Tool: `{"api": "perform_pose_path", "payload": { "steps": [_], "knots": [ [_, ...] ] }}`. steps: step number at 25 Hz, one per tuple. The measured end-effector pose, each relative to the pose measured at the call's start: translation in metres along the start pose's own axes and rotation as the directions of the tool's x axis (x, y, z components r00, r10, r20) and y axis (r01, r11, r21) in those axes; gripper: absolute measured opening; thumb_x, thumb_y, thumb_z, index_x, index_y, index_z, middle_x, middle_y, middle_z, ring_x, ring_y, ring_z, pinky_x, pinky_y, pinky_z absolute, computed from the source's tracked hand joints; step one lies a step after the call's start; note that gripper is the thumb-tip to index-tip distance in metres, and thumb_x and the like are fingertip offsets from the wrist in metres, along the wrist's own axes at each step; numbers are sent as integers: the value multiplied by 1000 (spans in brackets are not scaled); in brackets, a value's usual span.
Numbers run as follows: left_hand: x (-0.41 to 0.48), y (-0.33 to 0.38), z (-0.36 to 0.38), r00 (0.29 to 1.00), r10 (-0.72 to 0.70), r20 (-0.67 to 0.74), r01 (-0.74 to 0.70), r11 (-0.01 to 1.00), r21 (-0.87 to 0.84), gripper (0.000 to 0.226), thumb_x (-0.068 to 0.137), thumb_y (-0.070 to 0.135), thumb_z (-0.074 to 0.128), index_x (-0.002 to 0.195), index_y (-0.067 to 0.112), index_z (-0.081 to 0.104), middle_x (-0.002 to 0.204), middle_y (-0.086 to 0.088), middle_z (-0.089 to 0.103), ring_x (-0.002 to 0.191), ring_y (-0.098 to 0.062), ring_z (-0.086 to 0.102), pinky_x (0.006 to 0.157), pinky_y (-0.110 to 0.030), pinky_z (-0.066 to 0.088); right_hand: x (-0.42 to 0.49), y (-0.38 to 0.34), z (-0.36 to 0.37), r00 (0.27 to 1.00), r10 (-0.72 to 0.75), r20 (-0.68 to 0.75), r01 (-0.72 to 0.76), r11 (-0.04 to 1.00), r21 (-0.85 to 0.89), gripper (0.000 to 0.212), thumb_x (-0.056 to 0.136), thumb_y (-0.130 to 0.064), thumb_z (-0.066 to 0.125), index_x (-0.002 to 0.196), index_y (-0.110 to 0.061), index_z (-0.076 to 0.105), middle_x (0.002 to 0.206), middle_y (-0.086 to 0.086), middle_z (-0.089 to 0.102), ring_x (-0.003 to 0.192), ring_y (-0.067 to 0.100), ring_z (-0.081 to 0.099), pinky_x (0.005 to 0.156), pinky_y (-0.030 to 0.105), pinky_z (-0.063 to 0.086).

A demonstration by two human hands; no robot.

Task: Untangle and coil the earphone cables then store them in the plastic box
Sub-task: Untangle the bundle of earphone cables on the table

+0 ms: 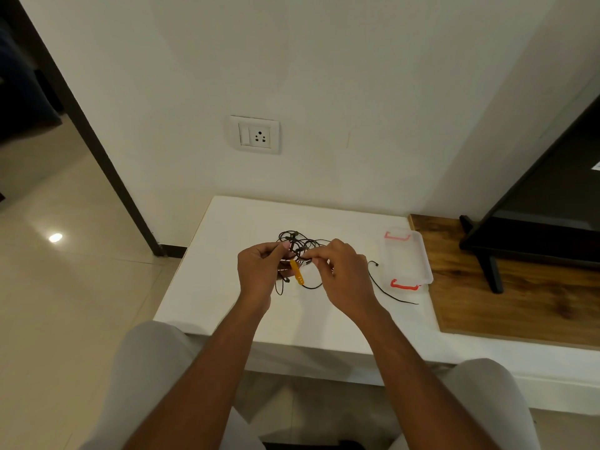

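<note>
A tangle of black earphone cables (297, 243) hangs between my two hands above the white table (227, 254). My left hand (259, 271) pinches one side of the tangle. My right hand (344, 271) pinches a strand on the other side. An orange tie strip (297, 272) dangles from the bundle between the hands. One black strand (389, 293) trails to the right across the table, ending in an earbud (376, 264). The clear plastic box (406, 254) with red clips lies at the table's right edge, lid closed as far as I can tell.
A wall socket (255, 135) sits on the wall behind the table. To the right is a wooden surface (519, 303) bearing a black stand (490, 271). Tiled floor (65, 287) lies on the left. My knees show below the table's front edge.
</note>
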State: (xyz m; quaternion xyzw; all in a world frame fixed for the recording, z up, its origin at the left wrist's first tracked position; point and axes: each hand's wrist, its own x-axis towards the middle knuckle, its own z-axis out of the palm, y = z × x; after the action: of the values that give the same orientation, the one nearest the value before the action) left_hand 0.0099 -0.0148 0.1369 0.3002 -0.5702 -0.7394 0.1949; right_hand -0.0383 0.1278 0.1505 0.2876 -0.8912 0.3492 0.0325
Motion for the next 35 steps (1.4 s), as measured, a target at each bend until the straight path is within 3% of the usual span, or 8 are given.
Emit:
{"api": "perform_pose_path", "payload": {
  "steps": [3,6,9,13,16,21,28,35],
  "knots": [
    [2,0,-2,997,-61,-39,59,998,-37,13,89,12,69,84,0,72,66,-10,70,45,-20,63,56,-34,57,-4,4,2,998,-8,-68,13,997,81,26,96,-17,56,97,-38,72,87,-12,59,88,8,55,82,47,48],
    [4,0,-4,996,-75,-58,72,996,-53,13,89,13,69,82,2,72,65,-9,69,48,-21,65,64,-39,57,-7,8,4,996,-29,-90,44,985,170,25,95,-19,57,97,-40,69,92,-15,60,94,6,58,84,50,48],
    [2,1,-2,998,-59,12,60,993,-100,12,88,13,70,86,1,72,73,-14,71,59,-26,71,62,-38,58,-8,8,6,997,14,-80,4,975,224,23,94,-19,58,95,-38,71,94,-15,62,93,5,61,85,43,51],
    [-4,5,0,989,-43,140,63,988,-141,16,87,5,69,101,-2,71,91,-21,74,78,-32,74,59,-24,56,-8,10,8,994,73,-77,-52,967,249,21,95,-15,60,99,-30,74,95,-14,62,90,2,61,80,28,50],
    [-2,4,1,993,-66,98,81,985,-155,15,88,4,68,100,-4,71,88,-21,73,75,-32,73,60,-28,58,-13,15,5,998,-18,-57,25,990,141,22,94,-19,61,100,-35,74,92,-14,57,90,3,58,85,34,44],
    [2,4,-2,988,-147,-48,138,978,-159,7,87,4,68,89,-2,72,74,-13,73,63,-27,71,61,-35,62,-21,23,-3,978,-205,27,205,946,-250,24,93,-18,62,101,-37,74,89,-12,50,86,6,47,87,34,31],
    [7,8,-11,963,-233,-137,193,948,-254,6,86,4,69,89,-1,70,74,-12,71,60,-21,69,65,-35,62,-25,37,0,975,-194,106,220,903,-369,24,92,-19,62,99,-38,74,88,-13,51,87,11,50,85,32,24],
    [13,8,-19,950,-291,-112,245,920,-307,5,86,0,67,82,-3,67,70,-14,68,59,-26,69,60,-33,62,-22,58,-9,989,-121,79,144,873,-466,20,92,-24,63,95,-40,74,95,-15,60,97,12,54,94,38,24]
  ]
}}
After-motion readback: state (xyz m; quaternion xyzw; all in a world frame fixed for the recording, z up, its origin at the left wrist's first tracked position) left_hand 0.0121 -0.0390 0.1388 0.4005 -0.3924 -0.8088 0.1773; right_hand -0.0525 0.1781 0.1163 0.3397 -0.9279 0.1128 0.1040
